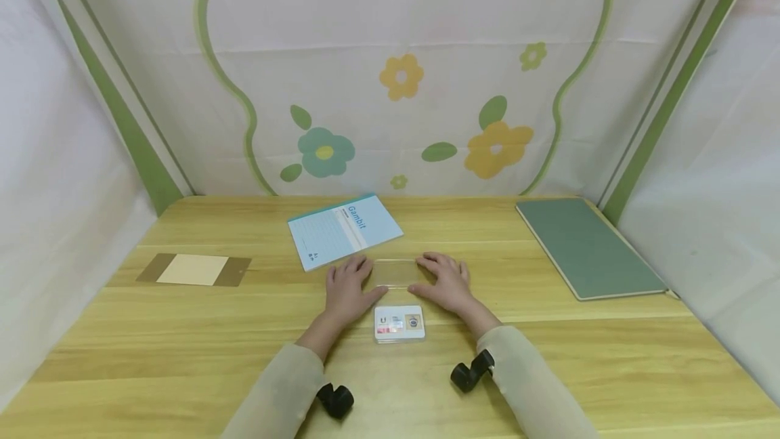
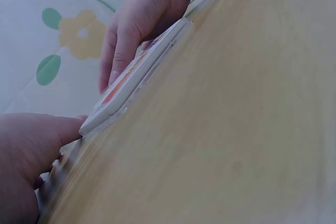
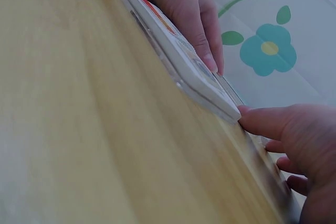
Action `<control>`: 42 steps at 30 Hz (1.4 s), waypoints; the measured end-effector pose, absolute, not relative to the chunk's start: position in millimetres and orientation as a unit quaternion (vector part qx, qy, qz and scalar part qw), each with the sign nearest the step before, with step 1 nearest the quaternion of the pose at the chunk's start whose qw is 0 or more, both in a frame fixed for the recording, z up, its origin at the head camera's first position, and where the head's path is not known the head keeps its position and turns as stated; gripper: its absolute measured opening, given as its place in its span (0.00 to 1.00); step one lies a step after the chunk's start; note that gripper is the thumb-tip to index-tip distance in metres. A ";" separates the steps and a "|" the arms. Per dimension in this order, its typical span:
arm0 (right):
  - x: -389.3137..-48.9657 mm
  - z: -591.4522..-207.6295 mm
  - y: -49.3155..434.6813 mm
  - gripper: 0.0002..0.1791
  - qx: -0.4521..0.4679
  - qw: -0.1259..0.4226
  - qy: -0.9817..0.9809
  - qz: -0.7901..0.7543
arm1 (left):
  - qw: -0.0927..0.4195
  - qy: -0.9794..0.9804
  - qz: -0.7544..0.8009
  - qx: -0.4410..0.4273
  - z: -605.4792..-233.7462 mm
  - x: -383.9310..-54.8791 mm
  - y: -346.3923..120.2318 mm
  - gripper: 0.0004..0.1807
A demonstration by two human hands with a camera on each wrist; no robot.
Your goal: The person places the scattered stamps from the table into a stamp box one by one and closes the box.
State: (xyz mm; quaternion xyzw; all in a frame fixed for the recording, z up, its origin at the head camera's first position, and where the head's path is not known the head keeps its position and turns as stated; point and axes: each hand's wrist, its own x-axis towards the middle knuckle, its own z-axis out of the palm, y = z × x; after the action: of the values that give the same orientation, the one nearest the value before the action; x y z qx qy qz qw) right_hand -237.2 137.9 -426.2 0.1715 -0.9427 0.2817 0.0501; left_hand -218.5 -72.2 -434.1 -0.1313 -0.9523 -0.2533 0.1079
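Observation:
A clear plastic box lid [image 1: 396, 274] lies on the table between both hands. My left hand [image 1: 348, 288] grips its left end, with the thumb at the near corner and the fingers at the far one. On the right end, my right hand [image 1: 447, 283] holds it the same way. Just nearer to me sits a small white card pack [image 1: 399, 324] in a clear plastic tray, with a red strip and a small picture on top. In the wrist views this pack [image 2: 134, 80] stands in front of the lid and mostly hides it.
Behind the left hand lies a light blue notebook [image 1: 344, 231]. A green hardcover book [image 1: 588, 246] is at the right, and a brown card with a cream panel [image 1: 193, 269] at the left. Flowered white cloth [image 1: 365, 19] hangs behind the wooden table [image 1: 152, 371].

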 end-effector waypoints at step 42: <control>-174.5 -418.2 149.1 0.35 0.210 0.017 -0.857 0.470 | 0.113 -0.893 -0.392 -0.193 -428.1 -162.6 -88.5 0.40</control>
State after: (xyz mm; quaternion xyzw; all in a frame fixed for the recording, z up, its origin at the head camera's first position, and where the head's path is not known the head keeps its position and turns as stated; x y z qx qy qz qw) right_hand -174.5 149.1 -418.2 0.2097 -0.8571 0.4703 0.0173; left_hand -162.6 -88.5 -428.1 -0.1925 -0.8926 -0.3917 0.1131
